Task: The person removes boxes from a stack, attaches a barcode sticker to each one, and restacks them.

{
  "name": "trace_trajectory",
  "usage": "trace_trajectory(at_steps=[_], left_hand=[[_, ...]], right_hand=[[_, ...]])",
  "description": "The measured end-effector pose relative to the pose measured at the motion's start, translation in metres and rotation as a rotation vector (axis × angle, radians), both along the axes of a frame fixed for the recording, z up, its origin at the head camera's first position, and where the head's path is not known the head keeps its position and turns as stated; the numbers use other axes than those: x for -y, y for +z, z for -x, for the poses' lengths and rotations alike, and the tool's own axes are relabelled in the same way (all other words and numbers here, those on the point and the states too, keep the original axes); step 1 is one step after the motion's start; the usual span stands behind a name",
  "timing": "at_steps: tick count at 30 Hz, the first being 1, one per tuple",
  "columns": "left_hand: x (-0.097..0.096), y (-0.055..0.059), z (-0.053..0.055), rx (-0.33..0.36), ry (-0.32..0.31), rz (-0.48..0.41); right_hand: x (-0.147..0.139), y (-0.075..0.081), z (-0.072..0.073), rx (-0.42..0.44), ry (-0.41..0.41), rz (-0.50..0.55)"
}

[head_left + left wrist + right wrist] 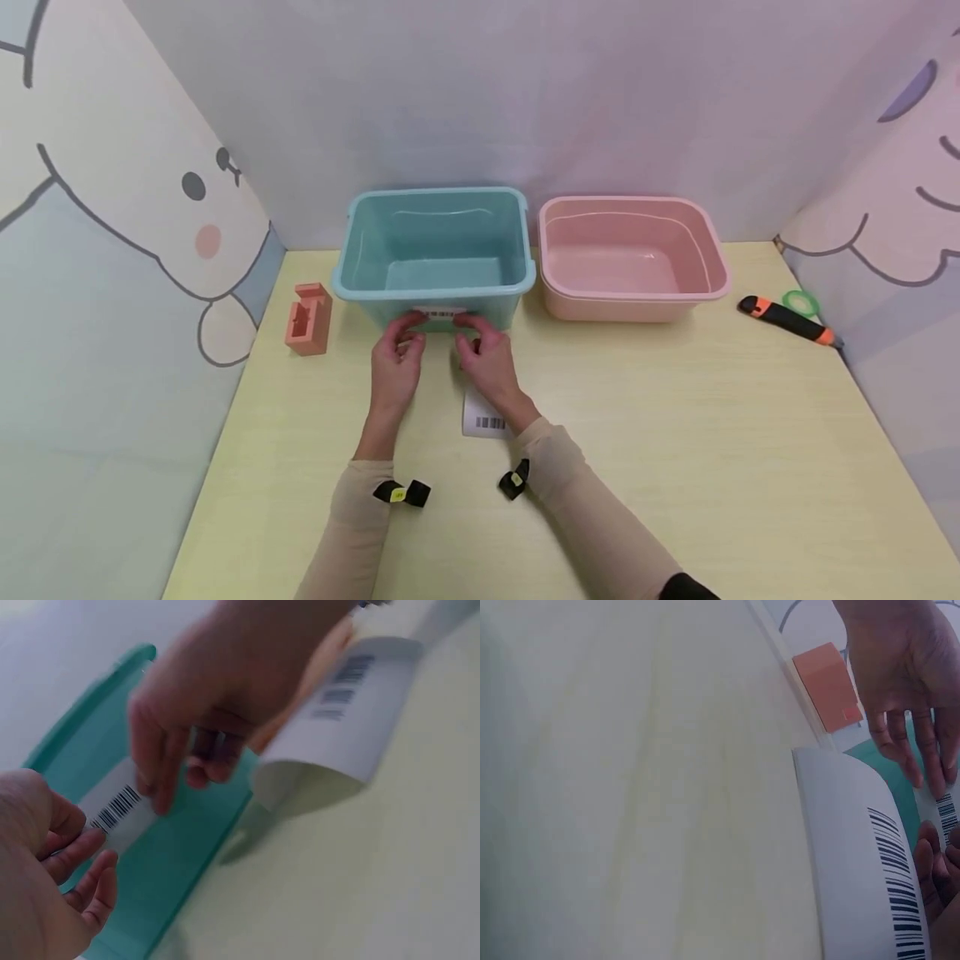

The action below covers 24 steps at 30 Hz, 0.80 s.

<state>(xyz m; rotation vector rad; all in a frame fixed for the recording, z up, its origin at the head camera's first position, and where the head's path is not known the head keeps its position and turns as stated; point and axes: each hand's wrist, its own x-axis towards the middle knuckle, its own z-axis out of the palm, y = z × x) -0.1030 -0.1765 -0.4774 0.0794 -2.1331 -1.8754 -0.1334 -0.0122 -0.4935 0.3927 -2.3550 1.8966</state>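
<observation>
A white barcode label (439, 313) lies along the front wall of a teal plastic bin (435, 294), just below its rim. My left hand (395, 367) pinches the label's left end between thumb and finger. At the opposite end, my right hand (491, 367) holds the label with its fingertips, the other fingers bent under. The left wrist view shows the printed bars (116, 808) between both hands. Beneath my right wrist a white sheet of barcode labels (480, 410) rests on the table, curling upward in the left wrist view, its far part hidden by the wrist.
A pink basin (633, 308) stands right of the teal bin. Farther right lie a black and orange utility knife (787, 319) and a green ring (801, 292). An orange-brown block with a slot (318, 325) sits left of the bin. Curtain-like walls border the table.
</observation>
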Motion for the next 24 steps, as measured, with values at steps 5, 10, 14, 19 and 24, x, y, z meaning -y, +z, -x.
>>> trace_trajectory(at_steps=[5, 10, 14, 19, 24], left_hand=[[0.000, 0.011, 0.001, -0.065, -0.012, 0.013], [0.003, 0.004, -0.001, -0.007, 0.003, 0.007], [0.005, 0.000, -0.001, 0.008, 0.016, -0.003], [0.005, -0.001, -0.003, 0.035, 0.015, 0.012], [0.007, -0.006, -0.015, 0.103, 0.011, 0.016]], right_hand=[[0.000, 0.003, 0.000, -0.016, -0.003, 0.016], [-0.001, 0.005, -0.001, -0.014, -0.010, 0.029], [-0.003, 0.001, -0.001, -0.010, -0.040, 0.022], [-0.010, 0.000, -0.002, -0.006, -0.042, 0.011], [-0.029, 0.003, -0.009, 0.047, -0.085, -0.025]])
